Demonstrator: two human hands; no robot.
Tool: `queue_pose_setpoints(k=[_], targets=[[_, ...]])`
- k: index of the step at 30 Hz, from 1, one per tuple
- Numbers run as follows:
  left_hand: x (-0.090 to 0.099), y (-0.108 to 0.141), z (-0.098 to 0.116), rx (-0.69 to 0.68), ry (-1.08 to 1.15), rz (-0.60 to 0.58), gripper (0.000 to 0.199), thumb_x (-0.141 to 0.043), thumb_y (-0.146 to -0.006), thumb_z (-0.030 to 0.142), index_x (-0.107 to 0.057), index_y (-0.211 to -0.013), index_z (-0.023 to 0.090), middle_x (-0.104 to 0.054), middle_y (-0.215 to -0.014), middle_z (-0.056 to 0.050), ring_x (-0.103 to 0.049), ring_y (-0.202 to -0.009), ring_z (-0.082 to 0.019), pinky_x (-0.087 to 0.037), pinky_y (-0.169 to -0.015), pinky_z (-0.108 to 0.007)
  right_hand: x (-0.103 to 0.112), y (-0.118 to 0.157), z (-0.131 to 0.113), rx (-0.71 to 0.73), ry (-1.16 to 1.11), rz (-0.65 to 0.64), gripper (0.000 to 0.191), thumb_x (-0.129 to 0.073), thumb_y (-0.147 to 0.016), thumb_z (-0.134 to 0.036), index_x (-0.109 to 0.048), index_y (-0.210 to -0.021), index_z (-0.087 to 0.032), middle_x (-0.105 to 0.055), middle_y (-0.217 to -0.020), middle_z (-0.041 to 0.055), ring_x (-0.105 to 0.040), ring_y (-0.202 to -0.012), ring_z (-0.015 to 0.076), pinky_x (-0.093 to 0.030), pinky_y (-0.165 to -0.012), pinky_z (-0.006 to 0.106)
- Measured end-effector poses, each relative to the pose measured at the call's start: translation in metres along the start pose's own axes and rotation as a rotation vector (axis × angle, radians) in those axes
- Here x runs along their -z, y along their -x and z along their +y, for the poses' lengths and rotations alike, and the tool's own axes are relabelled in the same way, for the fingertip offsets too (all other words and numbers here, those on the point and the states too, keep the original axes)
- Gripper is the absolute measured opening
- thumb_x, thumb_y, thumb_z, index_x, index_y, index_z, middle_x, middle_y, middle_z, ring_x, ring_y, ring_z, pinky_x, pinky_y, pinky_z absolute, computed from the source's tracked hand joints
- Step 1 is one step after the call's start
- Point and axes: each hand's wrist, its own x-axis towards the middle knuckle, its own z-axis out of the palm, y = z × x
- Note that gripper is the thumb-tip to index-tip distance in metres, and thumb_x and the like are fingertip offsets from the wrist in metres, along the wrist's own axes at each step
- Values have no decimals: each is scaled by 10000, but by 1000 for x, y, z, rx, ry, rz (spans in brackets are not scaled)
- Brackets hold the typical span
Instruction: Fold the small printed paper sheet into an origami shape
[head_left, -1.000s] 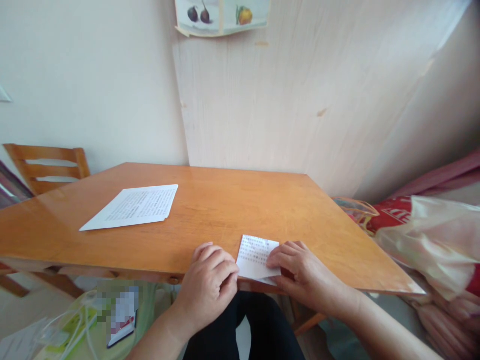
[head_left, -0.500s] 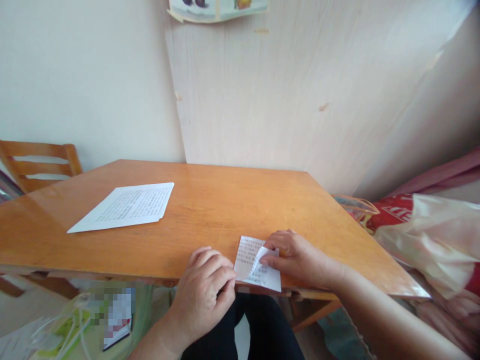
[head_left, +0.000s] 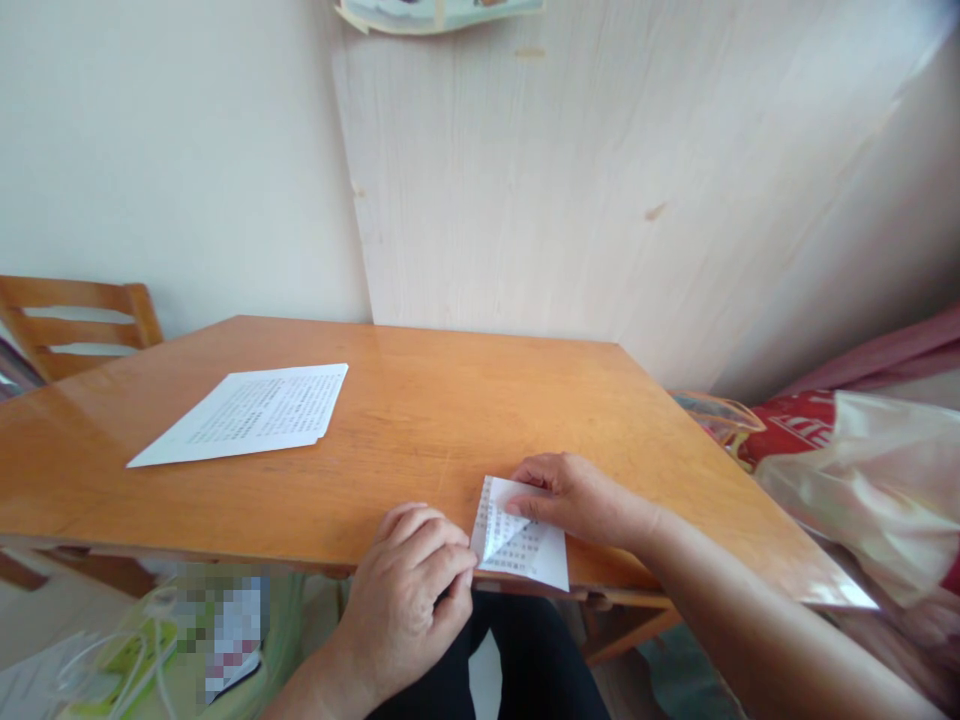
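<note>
A small folded sheet of printed paper [head_left: 544,568] lies at the table's front edge, several rows of characters showing on it. My right hand [head_left: 574,500] has the paper's raised flap between thumb and fingers, drawn over toward the left. The flap's corner is peeled up at a slant. My left hand [head_left: 416,590] is closed beside the paper's lower left corner. Its thumb and index finger come together there at the paper's edge, and the other fingers curl over the table's edge.
A stack of printed sheets [head_left: 251,415] lies on the wooden table [head_left: 420,400] to the left. A chair [head_left: 82,325] stands beyond. Plastic bags [head_left: 862,480] are piled at the right. Below the table's left front is a greenish container [head_left: 281,610] with assorted items.
My right hand has moved slightly left and up, carrying the flap further over the sheet. My left hand has stayed nearly in place. The view has tilted a little.
</note>
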Motion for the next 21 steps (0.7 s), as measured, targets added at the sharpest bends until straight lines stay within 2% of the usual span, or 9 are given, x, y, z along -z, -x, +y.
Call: queue_pose_setpoints(k=[9,15,17,21], targets=[[1,-1,0,9,-12,-12,175,-584,-860,113,-660,-914,262,-676,-888,-20,-588,-882,-223,-467,-854,-438,1,5,-2,0,-34,-13,190,-647,-918,-398,-710,-944,-221,-720,-859,29,-629,-699,154,-444,-590,262],[1,0,-1,0,-5,-13,170,-578,-870,118,-654,-931,258,-677,-905,-22,-579,-894,-223,-453,-873,-444,5,35,-7,80,89,51,117,-688,-894,-339,-723,-968,-255,-716,-931,21,-646,-844,182,-486,-819,335],[1,0,-1,-2,-9,-12,169,-578,-869,115,-653,-929,255,-676,-912,-21,-577,-902,-223,-447,-878,-442,4,49,-8,128,124,75,173,-732,-854,-336,-712,-1009,-260,-712,-1015,33,-639,-932,206,-482,-881,366],[2,-1,0,-10,-8,-18,158,-570,-870,115,-650,-918,242,-674,-918,-25,-574,-903,-221,-437,-878,-434,-4,75,-8,165,221,96,478,-766,-818,-477,-657,-1239,-281,-619,-1315,81,-539,-1210,278,-432,-1015,451]])
